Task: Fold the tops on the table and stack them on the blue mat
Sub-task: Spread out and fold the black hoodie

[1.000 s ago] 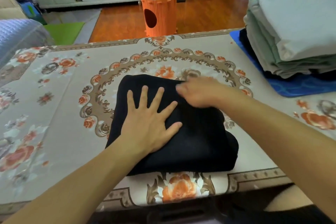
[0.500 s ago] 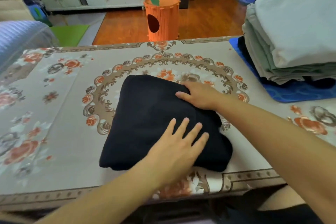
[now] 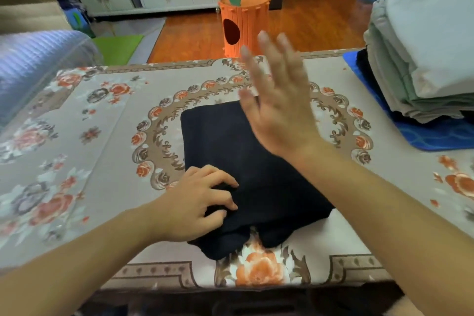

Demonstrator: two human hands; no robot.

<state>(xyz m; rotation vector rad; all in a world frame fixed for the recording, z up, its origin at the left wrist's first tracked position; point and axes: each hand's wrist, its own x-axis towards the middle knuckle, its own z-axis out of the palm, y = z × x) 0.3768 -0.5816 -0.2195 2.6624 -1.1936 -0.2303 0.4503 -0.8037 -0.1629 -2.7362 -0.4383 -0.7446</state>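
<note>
**A:** Since we go big to small, what do you see first?

**B:** I see the table [image 3: 84, 202] with its flowery cloth. At the right edge is the blue mat [image 3: 436, 136], and a tall pile of folded tops [image 3: 423, 46] sits on it.

**A:** And the one we are working on?

**B:** The black top [image 3: 230, 141] lies folded in the middle of the table, well apart from the mat. I think it is soft, thick and floppy, not slippery, and not too heavy. It will sag if I lift it by one corner.

**A:** So where would you hold it?

**B:** I would slide a hand under each side, so the folds stay shut.

**A:** Which way does it lie?

**B:** Its long side runs from me to the far edge, tilted a bit. The near end looks lumpy.

**A:** And the hands?

**B:** My left hand [image 3: 197, 200] has curled fingers pinching the near left corner. My right hand [image 3: 279, 100] is up in the air, fingers spread, holding nothing.
</note>
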